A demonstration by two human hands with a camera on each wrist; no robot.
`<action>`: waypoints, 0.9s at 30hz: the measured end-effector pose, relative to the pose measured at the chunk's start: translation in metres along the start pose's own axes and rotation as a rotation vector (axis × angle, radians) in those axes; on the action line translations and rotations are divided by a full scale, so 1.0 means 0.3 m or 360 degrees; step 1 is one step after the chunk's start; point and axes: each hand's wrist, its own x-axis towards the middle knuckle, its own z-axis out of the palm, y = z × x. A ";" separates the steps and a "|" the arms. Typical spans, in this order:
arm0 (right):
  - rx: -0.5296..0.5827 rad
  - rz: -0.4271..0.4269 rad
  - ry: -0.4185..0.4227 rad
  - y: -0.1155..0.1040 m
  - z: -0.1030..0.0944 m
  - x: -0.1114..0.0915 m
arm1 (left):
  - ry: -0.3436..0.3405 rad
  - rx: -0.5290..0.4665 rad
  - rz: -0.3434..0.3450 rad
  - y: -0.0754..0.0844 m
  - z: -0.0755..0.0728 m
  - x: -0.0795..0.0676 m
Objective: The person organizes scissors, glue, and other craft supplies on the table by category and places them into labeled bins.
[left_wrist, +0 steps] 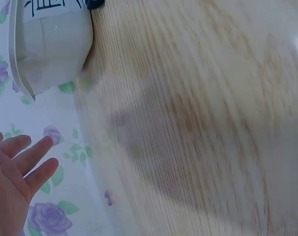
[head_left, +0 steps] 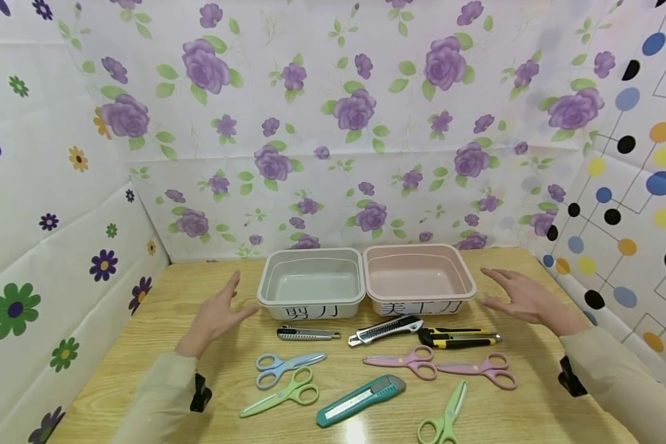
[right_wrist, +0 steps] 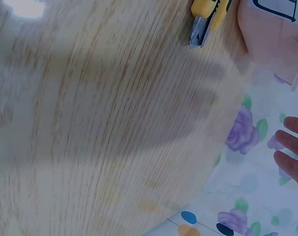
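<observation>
My left hand [head_left: 216, 317] is held with fingers spread beside the left end of a grey-white plastic bin [head_left: 312, 312], holding nothing. On the other side, my right hand [head_left: 516, 298] extends its fingers towards the right end of a pink bin [head_left: 420, 306], also with nothing in it. The two bins stand side by side, each with a label of characters on its front. In front of them lie a grey utility knife [head_left: 309, 333], a white-and-black one [head_left: 386, 330] and a yellow-and-black one [head_left: 459, 338], the last nearest my right hand.
Nearer me lie blue scissors [head_left: 280, 368], green scissors [head_left: 283, 393], pink scissors [head_left: 407, 362], a second pink pair [head_left: 480, 368], another green pair [head_left: 446, 416] and a teal utility knife [head_left: 361, 401]. Flowered cloth [head_left: 333, 185] rises behind the wooden table [head_left: 144, 370].
</observation>
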 end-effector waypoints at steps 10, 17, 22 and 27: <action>0.0076 0.0074 -0.0003 -0.007 0.010 -0.015 | -0.0037 -0.0222 -0.0042 0.020 0.024 0.013; 0.0095 0.0046 0.0003 -0.005 0.030 -0.033 | -0.0041 -0.0282 -0.0023 0.032 0.037 0.022; 0.0142 0.0041 0.0036 -0.023 0.041 -0.056 | -0.0036 -0.0282 -0.0027 0.042 0.046 0.032; 0.0253 0.0015 0.0071 -0.048 0.066 -0.080 | -0.0035 -0.0322 -0.0057 0.046 0.057 0.033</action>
